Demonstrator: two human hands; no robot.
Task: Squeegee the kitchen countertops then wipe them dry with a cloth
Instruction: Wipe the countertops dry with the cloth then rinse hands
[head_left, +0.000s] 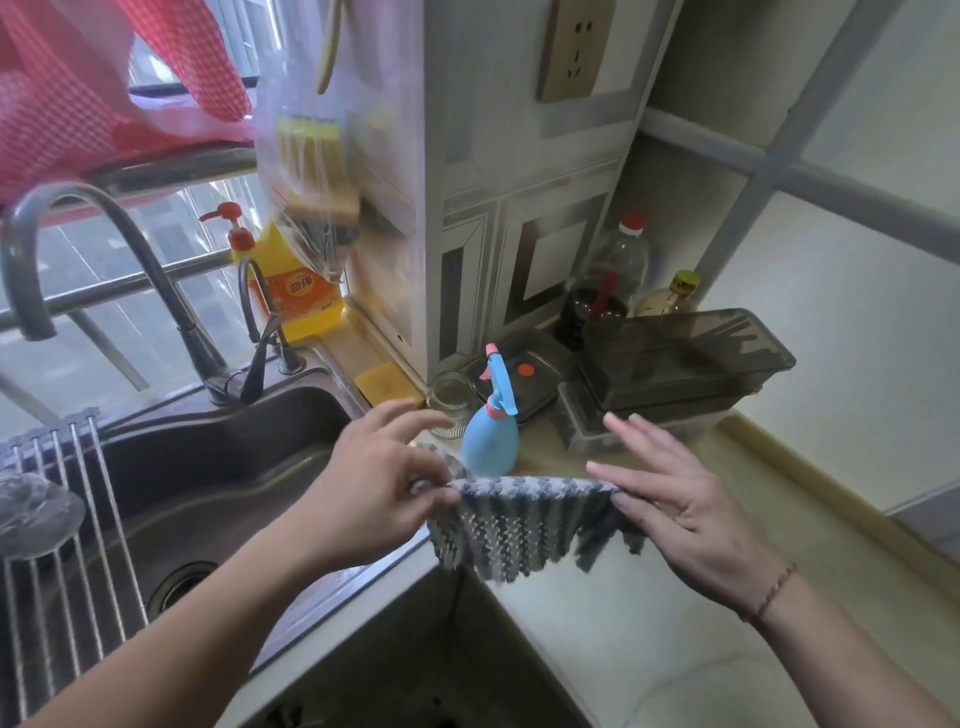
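A grey and white striped cloth (519, 525) hangs stretched between my two hands above the beige countertop (613, 623), near its corner by the sink. My left hand (379, 483) pinches the cloth's left top corner between thumb and forefinger. At the right top corner, my right hand (680, 509) pinches it with the thumb while the other fingers stay spread. No squeegee shows in the view.
A blue spray bottle (491, 426) and a glass jar (451, 402) stand just behind the cloth. Stacked dark plastic containers (670, 369) and bottles (618, 270) fill the back corner. The steel sink (218, 467), tap (104, 249) and roll-up drying rack (62, 519) lie left.
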